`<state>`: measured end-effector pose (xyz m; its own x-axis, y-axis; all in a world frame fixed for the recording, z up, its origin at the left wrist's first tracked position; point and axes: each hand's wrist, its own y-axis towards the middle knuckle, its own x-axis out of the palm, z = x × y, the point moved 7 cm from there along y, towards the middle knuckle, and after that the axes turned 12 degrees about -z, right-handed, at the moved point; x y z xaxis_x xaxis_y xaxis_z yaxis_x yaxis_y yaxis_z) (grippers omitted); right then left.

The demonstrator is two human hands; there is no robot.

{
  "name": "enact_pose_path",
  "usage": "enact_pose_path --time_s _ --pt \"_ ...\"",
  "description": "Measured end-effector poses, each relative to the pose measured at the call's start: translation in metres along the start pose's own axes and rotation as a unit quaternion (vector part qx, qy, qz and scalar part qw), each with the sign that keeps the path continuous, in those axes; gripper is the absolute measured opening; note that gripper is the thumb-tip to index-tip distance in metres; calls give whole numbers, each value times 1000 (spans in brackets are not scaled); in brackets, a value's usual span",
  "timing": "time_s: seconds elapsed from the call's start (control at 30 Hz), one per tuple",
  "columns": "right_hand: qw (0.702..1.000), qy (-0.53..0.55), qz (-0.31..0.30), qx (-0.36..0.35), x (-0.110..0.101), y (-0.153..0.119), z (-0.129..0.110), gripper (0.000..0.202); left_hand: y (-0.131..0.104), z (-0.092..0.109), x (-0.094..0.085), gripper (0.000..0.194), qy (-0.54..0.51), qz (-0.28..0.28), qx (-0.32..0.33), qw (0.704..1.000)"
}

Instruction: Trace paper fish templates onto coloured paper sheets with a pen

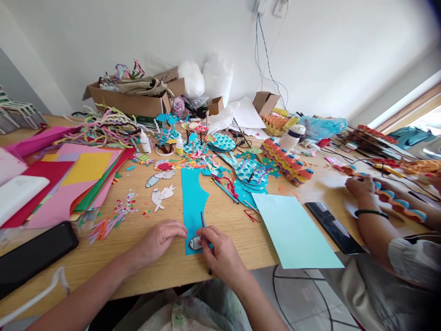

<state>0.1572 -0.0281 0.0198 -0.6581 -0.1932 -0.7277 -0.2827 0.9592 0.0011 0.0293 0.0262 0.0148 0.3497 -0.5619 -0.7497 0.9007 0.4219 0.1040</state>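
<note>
A strip of blue paper (193, 195) with a curved cut in its right edge lies in front of me. Near its lower end rests a small paper fish (195, 243) with a black outline, partly covered by my right fingers. My right hand (220, 253) is closed around a slim dark pencil (202, 219), whose tip points away from me over the blue paper. My left hand (163, 241) rests at the strip's left edge, its fingers stretched out and holding nothing. More paper fish cutouts (161, 195) lie on the wooden table to the upper left.
Coloured paper sheets (91, 168) and a black phone (37, 253) are at left. Craft pieces and glue bottles (145, 141) crowd the back. A pale green sheet (296, 230) and dark phone (333, 227) lie right, beside another person's hand (360, 188) near an orange-blue scalloped strip.
</note>
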Motion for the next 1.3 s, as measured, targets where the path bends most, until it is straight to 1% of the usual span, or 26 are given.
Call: enact_pose_path --time_s 0.07,0.13,0.27,0.4,0.53,0.6,0.63,0.7,0.73,0.83,0.9,0.97,1.03,1.17,1.23,1.3 --pt "1000 -3 3 3 0 1 1 30 2 -3 -8 34 -21 13 -13 1000" --pt "1000 -1 6 4 0 1 2 30 6 0 -8 33 -12 10 0 1000" --pt "1000 -2 7 9 0 3 2 29 18 12 6 34 22 -24 49 998" --pt "1000 -1 9 13 0 4 2 29 26 14 18 33 18 -50 77 996" --pt "1000 14 20 17 0 5 4 28 29 14 21 39 38 -66 81 994" --pt "998 49 28 23 -1 4 7 27 30 16 20 40 54 -67 84 993" --pt "996 83 32 28 -2 3 10 27 30 17 20 40 58 -67 86 992" --pt "981 189 40 31 -7 0 17 26 30 18 20 37 60 -73 85 992" --pt "966 252 45 27 -10 -2 20 26 30 18 21 36 60 -79 81 992" --pt "908 416 57 -6 -23 -11 26 26 31 15 22 33 56 -95 72 991" --pt "877 479 31 -18 -27 -18 27 25 31 14 21 32 45 -97 76 991" --pt "863 504 -8 -12 -27 -26 27 26 32 14 21 32 27 -103 87 990" --pt "865 501 -39 -5 -24 -34 25 24 32 14 20 32 11 -112 94 989" --pt "882 459 -108 -8 -12 -43 13 22 33 14 19 33 3 -118 87 989" --pt "906 407 -116 -12 -8 -43 6 19 34 15 19 34 10 -112 88 990" --pt "943 321 -86 -12 -8 -39 2 19 35 14 20 35 17 -106 89 990"
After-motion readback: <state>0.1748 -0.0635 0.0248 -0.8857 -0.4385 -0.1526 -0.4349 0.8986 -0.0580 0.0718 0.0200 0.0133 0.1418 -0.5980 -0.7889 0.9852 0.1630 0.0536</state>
